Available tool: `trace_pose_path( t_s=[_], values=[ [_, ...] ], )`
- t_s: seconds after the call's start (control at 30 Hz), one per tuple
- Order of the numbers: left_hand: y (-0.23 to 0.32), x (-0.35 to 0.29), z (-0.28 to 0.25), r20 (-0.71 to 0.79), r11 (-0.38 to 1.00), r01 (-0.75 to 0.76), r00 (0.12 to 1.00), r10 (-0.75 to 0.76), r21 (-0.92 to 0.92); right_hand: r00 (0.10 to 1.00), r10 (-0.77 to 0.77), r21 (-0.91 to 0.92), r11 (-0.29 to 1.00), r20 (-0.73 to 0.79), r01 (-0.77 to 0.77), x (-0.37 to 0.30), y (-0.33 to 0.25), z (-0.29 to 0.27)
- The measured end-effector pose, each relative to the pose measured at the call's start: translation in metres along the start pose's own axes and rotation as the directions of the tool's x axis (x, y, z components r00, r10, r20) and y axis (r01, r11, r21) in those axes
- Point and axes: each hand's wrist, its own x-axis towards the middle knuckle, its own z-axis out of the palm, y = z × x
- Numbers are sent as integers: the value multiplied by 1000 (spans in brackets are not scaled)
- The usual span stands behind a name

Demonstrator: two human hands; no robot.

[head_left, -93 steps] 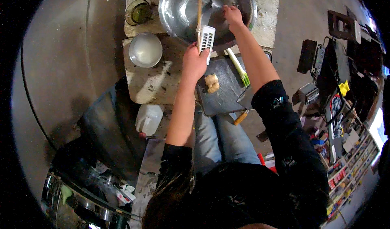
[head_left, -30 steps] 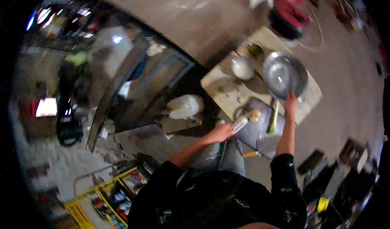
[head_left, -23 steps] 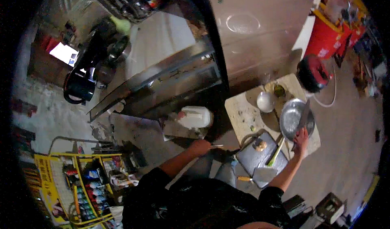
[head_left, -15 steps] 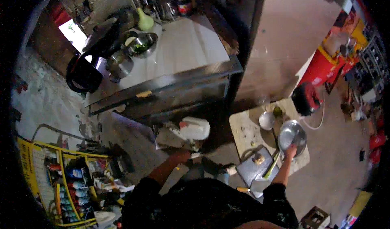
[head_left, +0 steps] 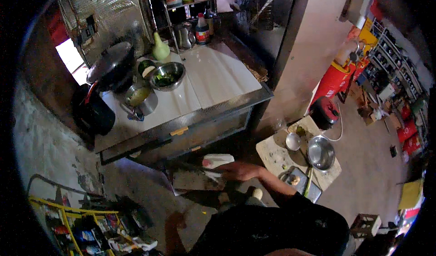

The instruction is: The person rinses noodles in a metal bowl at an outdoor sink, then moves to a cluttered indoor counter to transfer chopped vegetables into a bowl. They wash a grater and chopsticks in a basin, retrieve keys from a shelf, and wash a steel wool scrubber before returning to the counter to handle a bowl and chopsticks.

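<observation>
My right hand (head_left: 240, 170) reaches left across the front of my body, fingers closed around something with thin pale ends, blurred by motion. Just behind it lies a white rounded thing (head_left: 219, 159) with a reddish patch, by a low box (head_left: 195, 181) on the floor. Low on the left, my left hand (head_left: 175, 222) hangs smeared and dark; its fingers cannot be read. To the right, an empty-looking steel bowl (head_left: 321, 153) stands on a wooden board (head_left: 272, 150), beside a small pale round bowl or ladle (head_left: 293, 141). A grey slab (head_left: 314, 193) holds a small tan lump (head_left: 295, 180).
Ahead, a white-topped counter (head_left: 222, 81) bears a steel bowl of greens (head_left: 168, 76), a pot (head_left: 141, 101), a pale green gourd (head_left: 161, 48) and a dark wok (head_left: 111, 65). A yellow rack (head_left: 68, 219) stands lower left; a red-and-black cooker (head_left: 324, 113) sits beyond the board.
My right hand has left the steel bowl and swung left to the white thing. My left hand has drawn back and down from there. The view has shifted, showing more of the counter's back.
</observation>
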Motion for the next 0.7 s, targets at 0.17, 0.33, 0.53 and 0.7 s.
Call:
trace_pose_path(
  t_s=[0.17, 0.33, 0.53, 0.7],
  values=[
    [-23, -77, 39, -15, 926, 310, 947, -320, -214, 914, 215, 462, 809, 343, -364, 80, -12, 60],
    [7, -95, 66, 1, 875, 376, 919, -395, -304, 679, 544, -467, 824, 493, -321, 113, -2, 132],
    [0, -123, 70, -93, 854, 367, 900, -427, -368, 856, -86, 265, 962, 509, -60, 127, -11, 143],
    [17, -130, 31, -320, 912, 155, 903, -287, -380, 721, -73, 427, 845, 689, -322, 132, -23, 92]
  ],
)
